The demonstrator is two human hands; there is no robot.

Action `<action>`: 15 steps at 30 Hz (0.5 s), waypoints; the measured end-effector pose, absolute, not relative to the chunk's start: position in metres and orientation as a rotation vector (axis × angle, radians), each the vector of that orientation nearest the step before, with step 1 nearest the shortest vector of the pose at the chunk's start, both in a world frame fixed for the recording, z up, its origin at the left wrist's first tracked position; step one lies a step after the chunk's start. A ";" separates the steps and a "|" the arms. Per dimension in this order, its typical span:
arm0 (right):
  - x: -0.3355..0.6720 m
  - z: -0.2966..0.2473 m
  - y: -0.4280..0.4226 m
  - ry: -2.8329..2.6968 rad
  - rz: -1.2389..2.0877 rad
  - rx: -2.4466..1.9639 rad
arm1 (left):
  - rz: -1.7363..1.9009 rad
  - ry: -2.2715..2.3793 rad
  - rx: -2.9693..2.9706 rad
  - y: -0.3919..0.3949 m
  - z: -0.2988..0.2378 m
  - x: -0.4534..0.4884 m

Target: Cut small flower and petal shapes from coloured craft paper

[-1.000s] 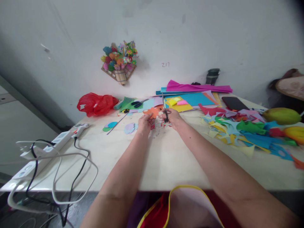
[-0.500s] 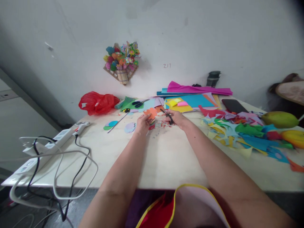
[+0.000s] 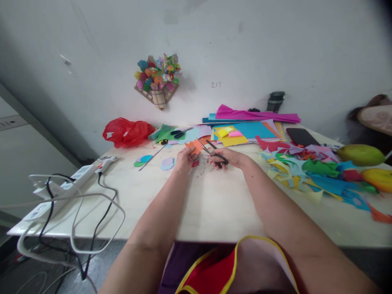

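Note:
My left hand (image 3: 184, 159) pinches a piece of orange paper (image 3: 195, 146) with a scalloped edge, held just above the table. In my right hand (image 3: 228, 157) is a pair of black-handled scissors (image 3: 219, 158); the blades are spread and point up and left, close to the paper's right side. Tiny paper bits (image 3: 202, 162) lie under and between the hands. Left of my left hand rest a pale lilac scalloped paper flower (image 3: 167, 163) and small blue (image 3: 146, 158) and green (image 3: 138, 164) paper rounds beside a thin dark strip.
Heaped paper scraps (image 3: 318, 171) cover the right side, near two mango-like fruits (image 3: 361, 154) and a dark phone (image 3: 302, 136). Coloured sheets (image 3: 260, 131) and a second pair of scissors (image 3: 179, 133) lie at the back. A red plastic bag (image 3: 127, 132) and a power strip (image 3: 65, 190) with cables sit left.
The scissors have opened and turned, their blades now showing wider apart beside the orange paper. My right hand has shifted slightly down and right. The orange paper has turned a little.

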State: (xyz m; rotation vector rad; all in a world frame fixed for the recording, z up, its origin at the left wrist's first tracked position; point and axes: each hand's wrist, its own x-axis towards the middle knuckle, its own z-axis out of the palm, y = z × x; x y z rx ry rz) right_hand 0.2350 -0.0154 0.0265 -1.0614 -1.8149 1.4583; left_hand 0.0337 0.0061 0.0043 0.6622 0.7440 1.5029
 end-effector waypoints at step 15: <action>0.230 0.031 -0.021 -1.797 1.463 -1.035 | 1.491 0.745 0.625 -0.001 0.010 0.039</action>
